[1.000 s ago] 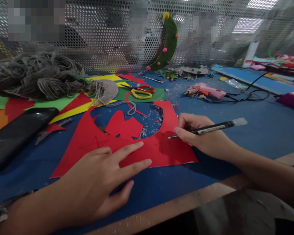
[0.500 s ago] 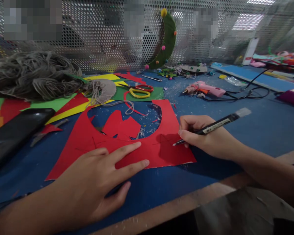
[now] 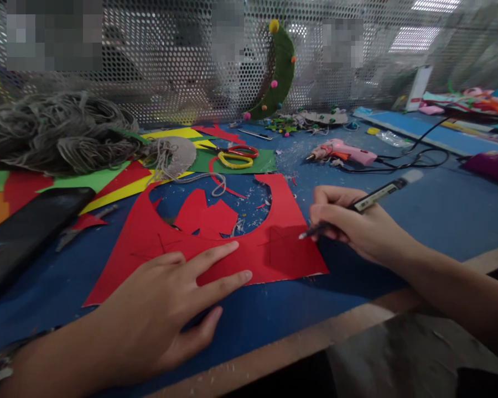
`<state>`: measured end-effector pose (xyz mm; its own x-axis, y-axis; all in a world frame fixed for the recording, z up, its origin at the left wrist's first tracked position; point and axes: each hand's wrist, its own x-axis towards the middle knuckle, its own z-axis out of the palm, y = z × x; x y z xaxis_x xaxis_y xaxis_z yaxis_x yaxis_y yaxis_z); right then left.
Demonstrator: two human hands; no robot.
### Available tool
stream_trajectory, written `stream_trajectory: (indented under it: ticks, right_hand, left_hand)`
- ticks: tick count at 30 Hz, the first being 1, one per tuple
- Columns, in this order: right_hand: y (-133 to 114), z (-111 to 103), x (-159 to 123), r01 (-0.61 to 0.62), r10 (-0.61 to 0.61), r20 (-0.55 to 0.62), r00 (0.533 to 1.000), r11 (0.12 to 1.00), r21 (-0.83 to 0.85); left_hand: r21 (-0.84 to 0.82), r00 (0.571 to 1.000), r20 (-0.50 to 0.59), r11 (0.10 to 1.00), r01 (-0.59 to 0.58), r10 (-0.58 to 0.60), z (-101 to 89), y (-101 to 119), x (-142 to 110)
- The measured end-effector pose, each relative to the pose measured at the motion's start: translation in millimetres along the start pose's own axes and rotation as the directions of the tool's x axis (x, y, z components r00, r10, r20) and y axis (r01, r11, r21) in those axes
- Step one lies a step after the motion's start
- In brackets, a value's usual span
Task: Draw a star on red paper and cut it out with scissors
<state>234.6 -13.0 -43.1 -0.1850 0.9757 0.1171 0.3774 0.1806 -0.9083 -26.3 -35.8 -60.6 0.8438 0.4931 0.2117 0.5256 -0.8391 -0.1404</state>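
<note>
A red sheet of paper or card (image 3: 228, 260) lies on the blue table, with a large rounded cut-out along its far side. My left hand (image 3: 170, 309) rests on its near edge, fingers spread. Thin dark lines cross the sheet left and right of that hand. In my right hand (image 3: 352, 221) is a black pen (image 3: 375, 197), its tip over the right part of the sheet; whether it touches I cannot tell. Red paper scraps (image 3: 205, 213) lie inside the cut-out. Beyond it, scissors (image 3: 236, 157) with red and yellow handles rest on green paper (image 3: 265, 161).
A black phone (image 3: 37, 235) and a heap of grey yarn (image 3: 62, 132) are at the left. A pink glue gun (image 3: 344, 152) with a black cord lies at the back right. A perforated metal screen (image 3: 170, 61) stands behind, with a green crescent (image 3: 284, 72) on it.
My right hand has shifted slightly right and up with the pen, drawing its tip away from the dark lines. My left hand stays in place on the sheet.
</note>
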Motion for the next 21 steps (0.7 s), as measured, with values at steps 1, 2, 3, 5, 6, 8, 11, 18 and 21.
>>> stream_trajectory:
  ticks: [1, 2, 3, 5, 6, 8, 11, 18, 21]
  right_hand:
    - [1, -1, 1, 0.017, -0.014, -0.055, 0.998, 0.999, 0.042]
    - [1, -1, 1, 0.048, -0.043, -0.094, 0.995, 0.997, 0.056]
    - [1, -1, 1, 0.085, -0.080, -0.117, 0.990, 0.995, 0.043]
    - [-2, -1, -1, 0.148, -0.151, -0.106, 0.983, 0.988, -0.036]
    - [-4, 0, -3, 0.164, -0.171, -0.092, 0.981, 0.983, -0.084]
    - [-8, 1, -9, 0.165, -0.180, -0.081, 0.980, 0.973, -0.164]
    - [-10, 1, -19, 0.149, -0.171, -0.080, 0.982, 0.963, -0.226]
    - [-3, 3, -27, 0.181, -0.208, -0.072, 0.975, 0.943, -0.280]
    - [-5, 7, -26, 0.175, -0.201, -0.060, 0.978, 0.940, -0.294]
  left_hand:
    - [0.000, 1.000, 0.008, 1.000, -0.012, 0.012, -1.3, 0, 0]
    - [-0.004, 1.000, 0.015, 1.000, -0.028, 0.028, -2.5, -1, 1]
    - [-0.010, 0.999, 0.022, 0.999, -0.033, 0.033, -3.4, -1, 1]
    - [-0.023, 0.999, 0.040, 1.000, -0.020, 0.021, -4.4, -1, 1]
    - [-0.030, 0.999, 0.048, 1.000, -0.009, 0.011, -4.5, -1, 1]
    - [-0.053, 0.998, 0.053, 0.998, -0.013, 0.015, -4.2, 0, 1]
    - [-0.089, 0.998, 0.049, 0.995, -0.045, 0.050, -3.7, 0, 1]
    - [-0.109, 0.995, 0.056, 0.991, -0.071, 0.077, -4.4, -1, 1]
    - [-0.124, 0.994, 0.068, 0.989, -0.082, 0.091, -5.3, -1, 3]
